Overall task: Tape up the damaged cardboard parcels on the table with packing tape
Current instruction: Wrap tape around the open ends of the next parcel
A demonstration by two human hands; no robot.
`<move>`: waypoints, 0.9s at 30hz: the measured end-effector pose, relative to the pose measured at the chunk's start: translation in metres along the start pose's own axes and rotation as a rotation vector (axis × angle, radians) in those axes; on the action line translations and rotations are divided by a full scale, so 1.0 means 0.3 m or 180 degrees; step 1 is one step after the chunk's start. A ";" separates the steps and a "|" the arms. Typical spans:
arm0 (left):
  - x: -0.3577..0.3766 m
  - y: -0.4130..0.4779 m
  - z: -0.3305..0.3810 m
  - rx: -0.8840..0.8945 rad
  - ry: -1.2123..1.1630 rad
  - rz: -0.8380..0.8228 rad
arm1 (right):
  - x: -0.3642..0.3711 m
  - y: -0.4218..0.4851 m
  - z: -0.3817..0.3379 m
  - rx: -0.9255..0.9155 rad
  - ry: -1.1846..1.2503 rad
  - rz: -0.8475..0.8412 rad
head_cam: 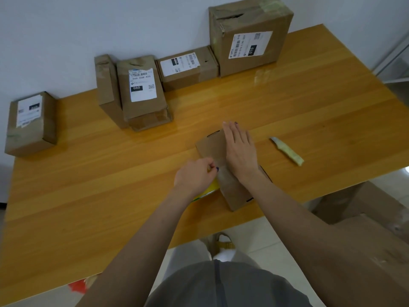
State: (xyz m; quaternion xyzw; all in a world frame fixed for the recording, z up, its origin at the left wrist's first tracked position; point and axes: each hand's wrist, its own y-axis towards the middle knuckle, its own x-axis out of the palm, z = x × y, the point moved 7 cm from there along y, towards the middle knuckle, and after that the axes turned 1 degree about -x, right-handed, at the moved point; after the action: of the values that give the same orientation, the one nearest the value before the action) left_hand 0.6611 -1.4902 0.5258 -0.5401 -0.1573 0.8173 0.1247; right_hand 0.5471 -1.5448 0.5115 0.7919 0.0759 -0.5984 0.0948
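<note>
The small flat parcel (231, 192) lies near the surface's (110, 185) front edge, right of its middle, turned at a slant. The right hand (240, 151) lies spread flat on its top with the fingers straight. The left hand (194, 176) is curled at the parcel's left side and pinches the yellow tape roll (210, 190), which is mostly hidden beneath it. Whether the tape's loose end is also in that pinch cannot be told.

The step looks like laying a strip across the top. To do it well, the flat hand should smooth along the strip from the stuck end, while the other hand keeps the tape taut and low so that no creases form. The strip should run past the edge and down the side.

A yellow-handled knife (286, 150) lies just right of the parcel, ready for the cut. Other labelled boxes stand along the far edge against the white wall (66, 29), the tallest (250, 38) torn open on top. One box (31, 122) sits at the far left corner. A large carton (365, 209) stands on the tiled floor beyond the right edge.
</note>
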 end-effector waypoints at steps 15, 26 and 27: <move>-0.003 -0.005 0.008 -0.0058 0.0108 -0.0052 | 0.015 -0.003 -0.027 0.0322 0.0534 0.0104; -0.035 -0.033 -0.022 0.0096 0.0468 -0.0577 | 0.014 0.004 -0.034 0.0144 -0.0141 0.0028; -0.056 -0.046 -0.062 0.0005 0.0477 -0.0526 | 0.010 0.003 -0.036 0.0140 -0.0124 0.0072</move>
State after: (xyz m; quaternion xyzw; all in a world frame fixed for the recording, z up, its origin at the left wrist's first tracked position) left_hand 0.6853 -1.4814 0.5386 -0.5849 -0.1908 0.7616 0.2035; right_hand 0.5581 -1.5432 0.5116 0.7828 0.0518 -0.6142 0.0856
